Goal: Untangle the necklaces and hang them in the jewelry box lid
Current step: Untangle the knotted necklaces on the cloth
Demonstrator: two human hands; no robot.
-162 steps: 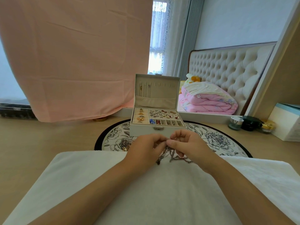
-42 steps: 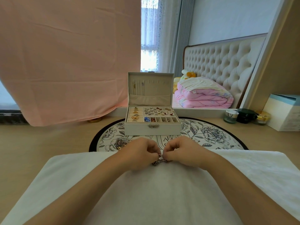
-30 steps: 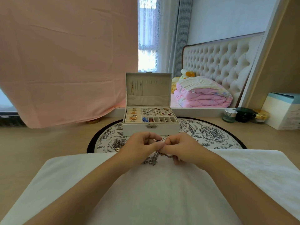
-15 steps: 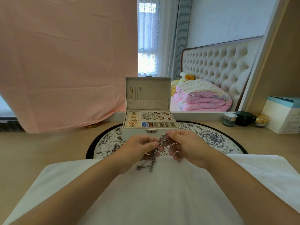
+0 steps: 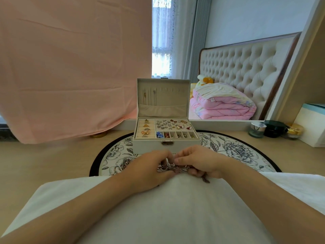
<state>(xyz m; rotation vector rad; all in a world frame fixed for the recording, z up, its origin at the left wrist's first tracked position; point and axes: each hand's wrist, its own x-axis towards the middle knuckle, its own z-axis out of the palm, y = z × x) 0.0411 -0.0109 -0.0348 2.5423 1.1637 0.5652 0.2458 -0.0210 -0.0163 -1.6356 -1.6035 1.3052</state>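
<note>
A tangle of silver necklaces (image 5: 173, 167) lies bunched between my two hands at the far edge of the white towel (image 5: 167, 208). My left hand (image 5: 149, 169) and my right hand (image 5: 198, 162) both pinch the chains with curled fingers, knuckles almost touching. A loose chain end (image 5: 205, 180) trails onto the towel under my right hand. Behind them the white jewelry box (image 5: 166, 136) stands open, its lid (image 5: 163, 97) upright. Two or three thin necklaces (image 5: 149, 96) hang at the lid's left hooks; the other hooks are bare.
The box sits on a round floral mat (image 5: 237, 152) on a wooden tabletop. More jewellery (image 5: 125, 163) lies on the mat left of my hands. Jars (image 5: 274, 129) and a white carton (image 5: 313, 127) stand at the right. A pink cloth (image 5: 70, 67) hangs at the left.
The tangle was lifted in front of the box half a second ago with chains dangling; now both hands have dropped it back to the towel's edge and closed in around it.
</note>
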